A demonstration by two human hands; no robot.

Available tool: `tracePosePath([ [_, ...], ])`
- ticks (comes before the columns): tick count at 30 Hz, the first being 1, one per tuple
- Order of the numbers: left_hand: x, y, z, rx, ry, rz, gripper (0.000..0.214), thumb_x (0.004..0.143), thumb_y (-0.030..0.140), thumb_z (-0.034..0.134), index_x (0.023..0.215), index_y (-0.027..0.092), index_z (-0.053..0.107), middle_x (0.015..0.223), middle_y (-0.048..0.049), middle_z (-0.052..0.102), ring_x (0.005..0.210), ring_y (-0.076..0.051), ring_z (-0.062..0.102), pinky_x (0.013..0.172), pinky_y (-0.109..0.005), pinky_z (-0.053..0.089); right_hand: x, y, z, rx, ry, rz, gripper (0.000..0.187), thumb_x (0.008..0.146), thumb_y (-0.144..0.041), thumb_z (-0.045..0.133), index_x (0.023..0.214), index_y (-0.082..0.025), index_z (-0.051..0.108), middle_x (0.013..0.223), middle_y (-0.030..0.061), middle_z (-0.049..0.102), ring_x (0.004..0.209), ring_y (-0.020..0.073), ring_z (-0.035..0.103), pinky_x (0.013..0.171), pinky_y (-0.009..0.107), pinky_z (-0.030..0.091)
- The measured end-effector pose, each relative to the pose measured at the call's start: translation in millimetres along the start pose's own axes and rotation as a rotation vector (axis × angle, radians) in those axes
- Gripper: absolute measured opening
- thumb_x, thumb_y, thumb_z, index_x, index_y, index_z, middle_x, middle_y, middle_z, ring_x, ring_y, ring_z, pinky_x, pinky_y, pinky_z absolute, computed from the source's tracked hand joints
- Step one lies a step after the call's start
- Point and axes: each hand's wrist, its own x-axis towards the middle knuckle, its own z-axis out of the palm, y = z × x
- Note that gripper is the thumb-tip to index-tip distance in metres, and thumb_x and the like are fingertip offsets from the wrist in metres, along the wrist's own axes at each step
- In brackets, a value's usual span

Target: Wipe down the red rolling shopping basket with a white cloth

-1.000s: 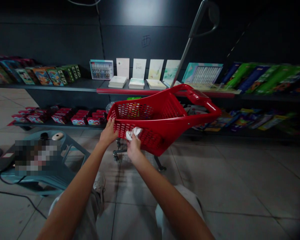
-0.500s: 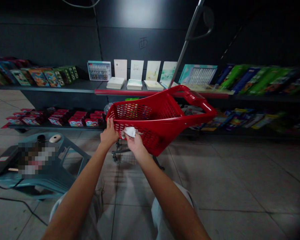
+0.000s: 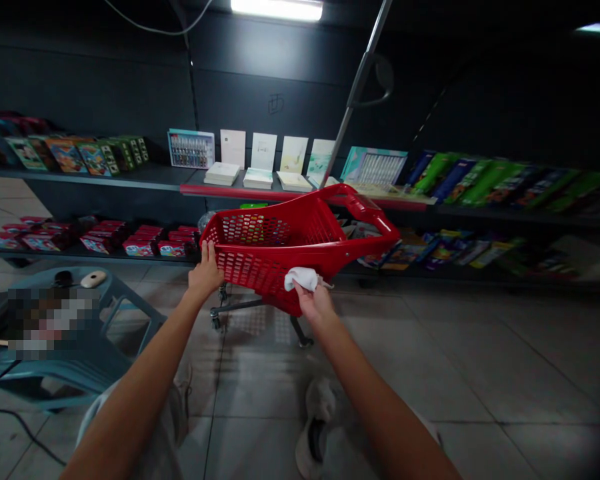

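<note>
A red plastic shopping cart (image 3: 260, 257) with a perforated basket stands side-on in front of me, its handle to the right. My left hand (image 3: 206, 272) grips the rim at the cart's left end, fingers hooked over the top edge. In my right hand (image 3: 316, 300) is a crumpled white cloth (image 3: 301, 277), held against or just in front of the cart's near side wall, toward the handle end. Whether the cloth touches the plastic I cannot tell. A metal pole (image 3: 353, 100) rises behind the handle.
Behind the cart, a dark shelf (image 3: 145, 175) carries books, marker sets and boxed goods. Red packs (image 3: 145, 241) fill the low shelf at left. A blue-grey plastic stool (image 3: 130, 320) with items on it stands at my left; a black cable (image 3: 25, 427) runs along the tiled floor.
My right hand has moved the cloth rightward along the cart's side, toward the handle. My left hand stays on the rim. The view has shifted slightly.
</note>
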Motion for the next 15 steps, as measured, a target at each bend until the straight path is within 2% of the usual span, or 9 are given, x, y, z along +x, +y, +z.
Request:
tracePosePath([
  [4, -4.7, 4.5, 1.9, -0.016, 0.008, -0.002, 0.088, 0.091, 0.041, 0.04, 0.165, 0.017, -0.002, 0.172, -0.0144, -0.003, 0.114, -0.036, 0.068, 0.095, -0.053, 0.054, 4.4, -2.5, -23.2, -0.041, -0.01, -0.147, 0.017, 0.083, -0.011, 0.055, 0.093, -0.021, 0.063, 0.089, -0.0017, 0.075, 0.09, 0.0136, 0.073, 0.089, 0.036, 0.061],
  [8, -11.3, 11.0, 2.4, -0.01, 0.013, 0.004, 0.086, 0.092, 0.041, 0.038, 0.165, 0.015, 0.0, 0.172, -0.0152, -0.002, 0.115, -0.036, 0.068, 0.094, -0.052, 0.055, 7.4, 27.7, -31.1, -0.169, 0.038, -0.131, 0.013, 0.081, -0.018, 0.063, 0.093, -0.023, 0.058, 0.083, -0.0049, 0.071, 0.076, 0.012, 0.072, 0.072, 0.03, 0.062],
  [11, -16.5, 14.4, -1.9, -0.001, 0.0, 0.004, 0.085, 0.093, 0.042, 0.037, 0.165, 0.015, 0.002, 0.172, -0.0156, -0.001, 0.115, -0.037, 0.067, 0.094, -0.052, 0.055, 13.7, 52.1, -22.2, -0.198, 0.11, -0.065, 0.018, 0.078, -0.012, 0.061, 0.089, -0.024, 0.053, 0.075, -0.0088, 0.067, 0.066, 0.0096, 0.068, 0.064, 0.025, 0.059],
  [15, -21.4, 14.6, -7.4, 0.015, -0.02, 0.013, 0.083, 0.094, 0.046, 0.037, 0.165, 0.019, 0.004, 0.172, -0.0154, 0.002, 0.114, -0.036, 0.068, 0.094, -0.052, 0.055, 21.4, 79.1, 2.2, -0.139, 0.166, -0.011, 0.02, 0.077, -0.006, 0.052, 0.086, -0.024, 0.049, 0.069, -0.0113, 0.062, 0.058, 0.0066, 0.063, 0.06, 0.018, 0.055],
])
